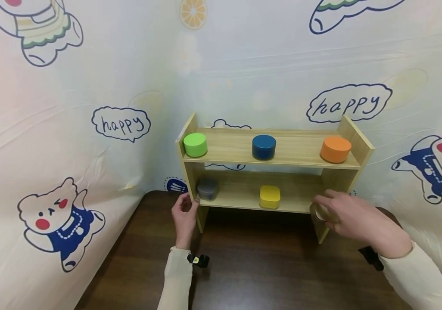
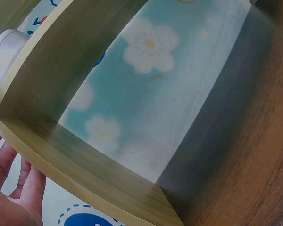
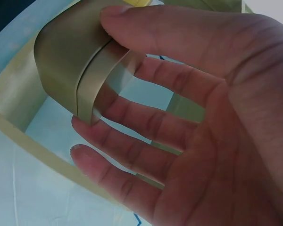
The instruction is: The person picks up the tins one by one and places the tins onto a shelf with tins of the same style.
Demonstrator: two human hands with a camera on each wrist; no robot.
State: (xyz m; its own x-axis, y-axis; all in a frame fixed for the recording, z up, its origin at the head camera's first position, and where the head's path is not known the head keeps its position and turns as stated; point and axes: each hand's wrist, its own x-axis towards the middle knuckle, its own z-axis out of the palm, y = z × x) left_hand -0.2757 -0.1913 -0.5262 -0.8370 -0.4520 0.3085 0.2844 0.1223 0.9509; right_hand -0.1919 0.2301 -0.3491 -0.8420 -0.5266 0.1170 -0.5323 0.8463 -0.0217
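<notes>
A two-tier wooden shelf (image 1: pixel 228 165) stands against the wall. My left hand (image 1: pixel 185 217) grips its left side panel at the lower tier, thumb on the front edge and fingers outside, as the left wrist view also shows. By the lower tier's right end, my right hand (image 1: pixel 347 215) holds a gold tin (image 3: pixel 68 52) with rounded corners, thumb on one face and fingers around the other. In the head view that hand mostly hides the tin. Beside my left hand, a grey tin (image 1: pixel 207 189) sits on the lower tier. A yellow tin (image 1: pixel 269 197) stands near that tier's middle.
On the upper tier stand a round green tin (image 1: pixel 195 145) at left, a round blue tin (image 1: pixel 263 147) in the middle and a round orange tin (image 1: pixel 335 150) at right. The shelf is on a dark brown table (image 1: pixel 252 267). Printed cloth (image 1: pixel 128 77) hangs behind and beside it.
</notes>
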